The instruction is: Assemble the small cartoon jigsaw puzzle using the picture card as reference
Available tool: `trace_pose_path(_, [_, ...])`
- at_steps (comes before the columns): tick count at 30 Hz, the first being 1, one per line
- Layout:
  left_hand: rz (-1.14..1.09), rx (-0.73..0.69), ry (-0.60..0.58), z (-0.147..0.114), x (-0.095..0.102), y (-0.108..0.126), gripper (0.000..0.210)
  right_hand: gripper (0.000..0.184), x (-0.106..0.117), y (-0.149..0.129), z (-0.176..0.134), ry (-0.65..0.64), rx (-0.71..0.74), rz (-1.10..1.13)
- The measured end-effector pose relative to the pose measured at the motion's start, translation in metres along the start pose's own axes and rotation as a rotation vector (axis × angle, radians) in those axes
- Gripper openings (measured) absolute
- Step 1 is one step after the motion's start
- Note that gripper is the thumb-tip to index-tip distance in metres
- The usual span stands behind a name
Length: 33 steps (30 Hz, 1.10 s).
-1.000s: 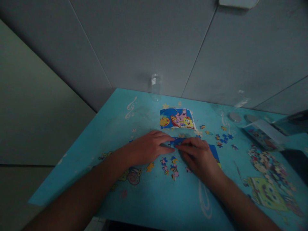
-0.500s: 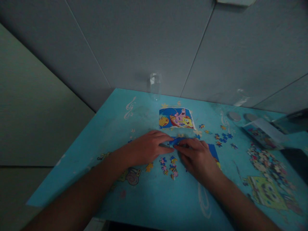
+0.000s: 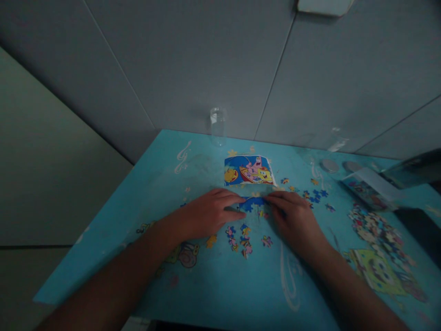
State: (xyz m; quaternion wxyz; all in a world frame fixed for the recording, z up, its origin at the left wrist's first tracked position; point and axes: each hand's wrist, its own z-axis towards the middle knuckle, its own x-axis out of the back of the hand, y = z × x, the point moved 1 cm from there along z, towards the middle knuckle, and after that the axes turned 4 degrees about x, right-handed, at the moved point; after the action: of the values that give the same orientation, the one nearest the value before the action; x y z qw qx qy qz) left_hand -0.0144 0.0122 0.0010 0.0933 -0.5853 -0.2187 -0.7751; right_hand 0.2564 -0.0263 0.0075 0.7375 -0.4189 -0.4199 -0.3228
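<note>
A partly joined blue jigsaw puzzle (image 3: 254,202) lies flat on the table between my hands. At its left end my left hand (image 3: 208,212) is closed, the thumb and fingers gripping from either side. My right hand (image 3: 294,216) is closed over the right end, fingertips at the upper edge, and it hides that part of the puzzle. Below are loose puzzle pieces (image 3: 245,241) in pink, yellow and blue, with a single piece (image 3: 266,241) to their right. Just beyond my hands lies the reference picture (image 3: 248,170), showing cartoon figures in a boat.
More blue pieces (image 3: 316,196) are scattered to the right, beyond them a large heap of pieces (image 3: 379,232). A clear jar (image 3: 217,126) stands by the wall. Round lids (image 3: 330,166), a clear box (image 3: 370,188) and a dark flat object (image 3: 418,232) occupy the right side.
My right hand has moved from the puzzle's middle to its right end, uncovering the blue middle part and a loose piece below. My left hand stays at the left end.
</note>
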Motion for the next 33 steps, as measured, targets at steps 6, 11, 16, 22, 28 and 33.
trace_pose_path(6, [-0.037, -0.02, 0.045, 0.0, -0.002, -0.001, 0.031, 0.028, -0.005, -0.002, 0.0, -0.01, 0.016, 0.009])
trace_pose_path(11, [-0.019, -0.025, 0.057, 0.001, -0.001, 0.0, 0.03, 0.029, -0.007, -0.001, -0.001, -0.003, 0.036, 0.039])
trace_pose_path(16, [0.01, -0.031, 0.037, 0.002, 0.0, 0.001, 0.03, 0.03, -0.007, -0.004, 0.001, -0.022, 0.035, 0.054])
trace_pose_path(22, [-0.022, -0.028, 0.076, 0.002, 0.0, 0.002, 0.028, 0.029, -0.01, -0.003, 0.003, -0.021, 0.037, 0.052])
trace_pose_path(28, [-0.054, 0.002, 0.09, 0.001, 0.0, 0.001, 0.028, 0.03, -0.008, 0.002, 0.002, 0.012, 0.05, 0.058])
trace_pose_path(33, [-0.055, 0.019, 0.074, 0.0, -0.004, -0.002, 0.029, 0.034, 0.007, -0.003, -0.011, 0.105, 0.062, 0.038])
